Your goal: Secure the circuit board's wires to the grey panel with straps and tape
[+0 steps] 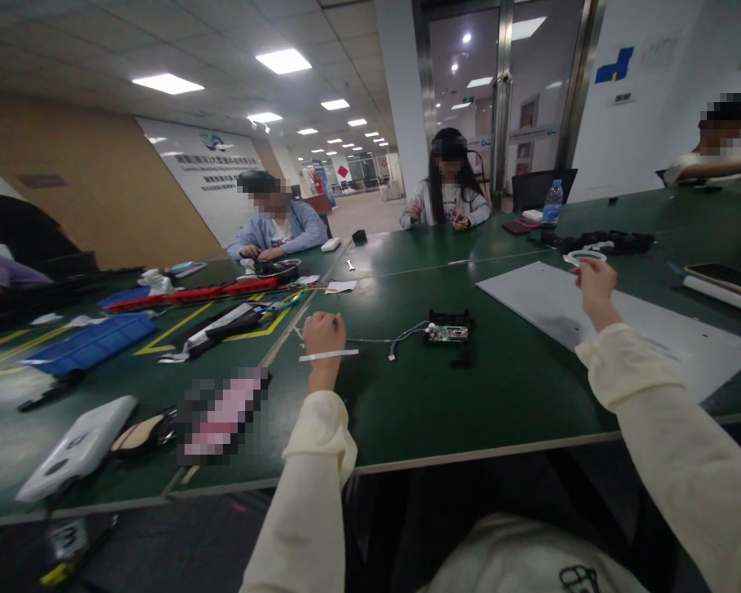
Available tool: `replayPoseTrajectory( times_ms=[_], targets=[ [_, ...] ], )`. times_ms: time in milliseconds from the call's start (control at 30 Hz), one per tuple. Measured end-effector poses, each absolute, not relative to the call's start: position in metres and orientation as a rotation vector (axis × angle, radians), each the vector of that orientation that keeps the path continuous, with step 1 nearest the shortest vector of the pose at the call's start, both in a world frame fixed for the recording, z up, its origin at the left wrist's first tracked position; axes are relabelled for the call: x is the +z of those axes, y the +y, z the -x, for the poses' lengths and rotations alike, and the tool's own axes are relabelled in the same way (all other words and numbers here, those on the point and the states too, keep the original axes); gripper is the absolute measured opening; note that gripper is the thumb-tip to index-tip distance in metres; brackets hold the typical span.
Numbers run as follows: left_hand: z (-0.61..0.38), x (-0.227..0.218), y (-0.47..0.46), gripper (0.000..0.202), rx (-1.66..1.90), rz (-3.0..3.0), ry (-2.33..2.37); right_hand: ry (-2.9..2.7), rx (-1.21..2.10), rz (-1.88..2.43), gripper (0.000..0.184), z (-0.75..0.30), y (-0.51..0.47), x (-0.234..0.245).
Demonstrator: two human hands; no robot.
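My right hand (596, 288) is raised over the right side of the table, its fingers closed on a roll of white tape (571, 258). My left hand (324, 333) is a closed fist near the middle of the table. A white strip (328, 356), apparently tape, lies across its wrist. A thin cable (407, 332) runs from the left hand to a small green circuit board (448, 333) in a black frame (463, 357). A pale cable end shows on the fist's far left side; the grip itself is partly hidden.
A grey-white panel (543, 301) lies under my right hand. To the left are a blue tray (92, 342), a white box (77, 449) and a blurred pink item (226, 416). A water bottle (552, 204) stands at the back. Several other people sit around the table.
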State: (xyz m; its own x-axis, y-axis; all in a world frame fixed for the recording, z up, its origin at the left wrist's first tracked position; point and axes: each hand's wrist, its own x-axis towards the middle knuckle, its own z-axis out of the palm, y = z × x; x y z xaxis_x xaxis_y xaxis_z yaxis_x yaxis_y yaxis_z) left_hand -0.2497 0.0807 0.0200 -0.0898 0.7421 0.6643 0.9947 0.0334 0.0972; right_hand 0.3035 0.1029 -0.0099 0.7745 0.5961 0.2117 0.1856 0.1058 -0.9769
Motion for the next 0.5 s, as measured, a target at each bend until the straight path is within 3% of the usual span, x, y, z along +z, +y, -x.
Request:
replayPoseTrajectory(
  times_ms=[333, 500],
  targets=[
    [0.088, 0.029, 0.069, 0.028, -0.391, 2.581, -1.212, -1.480, 0.960, 0.771, 0.040, -0.113, 0.061, 0.043],
    [0.051, 0.014, 0.065, 0.031, -0.391, 2.566, -1.241, -1.658, 0.938, 0.761, 0.031, -0.076, 0.040, 0.030]
  ],
)
